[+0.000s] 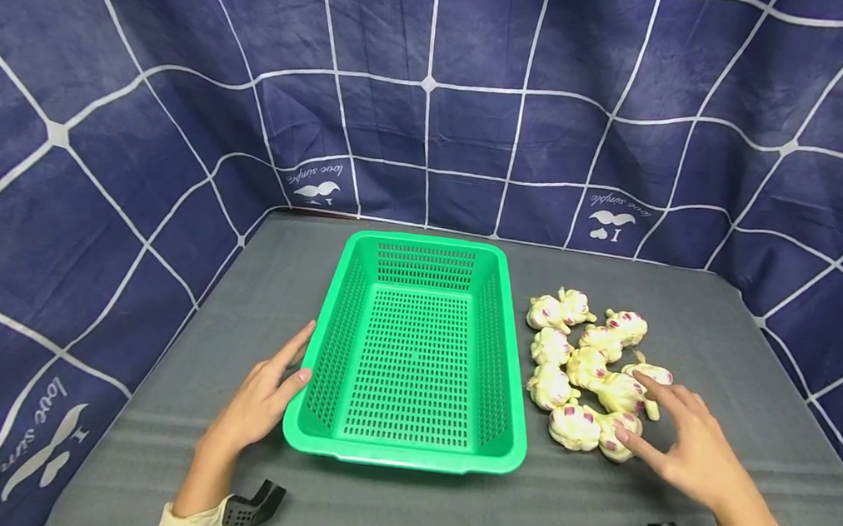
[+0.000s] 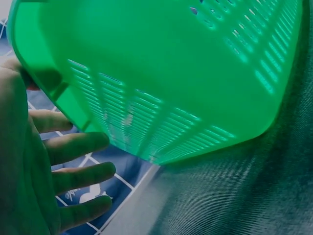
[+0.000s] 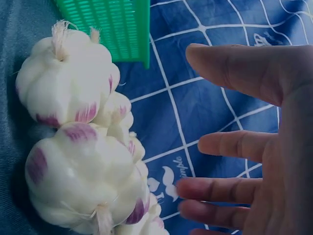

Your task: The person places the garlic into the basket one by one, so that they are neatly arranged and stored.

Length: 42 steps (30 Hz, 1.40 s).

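Observation:
A green plastic basket with slotted walls stands in the middle of the table, with nothing inside it. At its left side is my left hand, fingers extended, the thumb at the rim; the left wrist view shows the fingers spread beside the basket wall. To the right of the basket lies a group of garlic bulbs, white with purple patches. My right hand hovers over the near right of the garlic, thumb and fingers apart. In the right wrist view a gap separates that hand from the bulbs.
Grey cloth covers the table. A dark blue curtain with white grid lines hangs behind and along both sides. Each wrist wears a black strap mount.

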Each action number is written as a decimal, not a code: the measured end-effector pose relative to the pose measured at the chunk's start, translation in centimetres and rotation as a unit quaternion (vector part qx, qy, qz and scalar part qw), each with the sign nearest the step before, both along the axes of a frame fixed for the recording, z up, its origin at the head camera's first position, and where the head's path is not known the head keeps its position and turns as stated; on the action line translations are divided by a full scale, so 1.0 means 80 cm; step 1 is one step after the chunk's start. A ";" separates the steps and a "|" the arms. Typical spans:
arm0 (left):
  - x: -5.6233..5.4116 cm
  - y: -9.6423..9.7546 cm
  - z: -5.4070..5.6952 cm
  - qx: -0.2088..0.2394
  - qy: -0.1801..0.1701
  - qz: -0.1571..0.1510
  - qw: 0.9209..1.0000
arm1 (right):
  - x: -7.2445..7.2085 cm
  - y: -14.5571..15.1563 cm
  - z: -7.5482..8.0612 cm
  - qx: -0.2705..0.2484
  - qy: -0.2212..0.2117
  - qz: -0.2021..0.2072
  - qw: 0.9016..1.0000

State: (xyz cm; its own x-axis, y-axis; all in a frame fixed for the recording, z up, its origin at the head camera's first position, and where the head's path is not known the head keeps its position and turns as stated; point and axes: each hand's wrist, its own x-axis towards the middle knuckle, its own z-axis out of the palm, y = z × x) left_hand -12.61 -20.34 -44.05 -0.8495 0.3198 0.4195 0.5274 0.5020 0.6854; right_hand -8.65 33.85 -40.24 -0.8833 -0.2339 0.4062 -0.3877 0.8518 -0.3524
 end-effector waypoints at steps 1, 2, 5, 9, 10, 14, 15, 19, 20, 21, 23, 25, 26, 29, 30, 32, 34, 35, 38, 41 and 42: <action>0.000 0.001 -0.001 0.005 0.003 -0.002 1.000 | 0.001 0.000 -0.001 0.004 0.003 -0.001 1.000; 0.000 0.001 -0.002 0.010 0.006 -0.002 1.000 | 0.001 0.000 -0.003 0.008 0.003 -0.001 1.000; 0.000 0.002 -0.004 0.014 0.012 0.001 1.000 | 0.003 0.000 -0.006 0.019 -0.014 -0.008 1.000; 0.000 0.003 -0.005 0.012 0.014 0.006 1.000 | 0.004 0.000 -0.009 0.023 -0.067 -0.025 0.997; 0.000 0.003 -0.005 0.012 0.014 0.007 1.000 | 0.005 0.000 -0.010 0.024 -0.076 -0.029 0.996; 0.000 0.003 -0.005 0.012 0.016 0.008 1.000 | 0.005 -0.001 -0.013 0.028 -0.103 -0.036 0.994; 0.000 0.003 -0.006 0.013 0.017 0.008 1.000 | 0.005 -0.001 -0.014 0.030 -0.106 -0.035 0.993; 0.001 0.003 -0.007 0.018 0.020 0.006 1.000 | 0.004 -0.001 -0.017 0.035 -0.123 -0.025 0.991; 0.001 0.003 -0.007 0.018 0.020 0.005 1.000 | 0.003 -0.001 -0.018 0.037 -0.124 -0.024 0.991; 0.001 0.003 -0.007 0.019 0.021 0.004 1.000 | 0.003 -0.001 -0.019 0.040 -0.126 -0.023 0.991; 0.001 0.003 -0.007 0.018 0.023 0.003 1.000 | 0.002 0.000 -0.021 0.046 -0.127 -0.022 0.991; 0.000 0.003 -0.007 0.017 0.023 0.003 1.000 | 0.002 0.000 -0.022 0.049 -0.125 -0.023 0.991; 0.000 0.003 -0.007 0.016 0.022 0.003 1.000 | 0.002 0.000 -0.023 0.050 -0.122 -0.023 0.991; 0.000 0.003 -0.007 0.014 0.020 0.003 1.000 | 0.002 0.001 -0.025 0.049 -0.118 -0.024 0.992; 0.000 0.003 -0.007 0.014 0.019 0.003 1.000 | 0.003 0.000 -0.025 0.048 -0.119 -0.025 0.991; 0.000 0.003 -0.007 0.015 0.018 0.000 1.000 | 0.004 0.000 -0.026 0.044 -0.124 -0.027 0.991; 0.000 0.003 -0.006 0.016 0.022 -0.002 1.000 | 0.005 0.000 -0.026 0.042 -0.130 -0.030 0.990; 0.001 0.003 -0.006 0.018 0.023 -0.003 1.000 | 0.005 -0.001 -0.026 0.041 -0.130 -0.030 0.990; 0.001 0.004 -0.005 0.021 0.030 -0.002 0.999 | 0.005 0.000 -0.025 0.040 -0.127 -0.030 0.991; 0.001 0.004 -0.006 0.020 0.032 0.002 0.999 | 0.006 0.001 -0.026 0.038 -0.115 -0.028 0.992; 0.001 0.004 -0.006 0.020 0.032 0.004 0.999 | 0.006 0.002 -0.026 0.037 -0.107 -0.026 0.993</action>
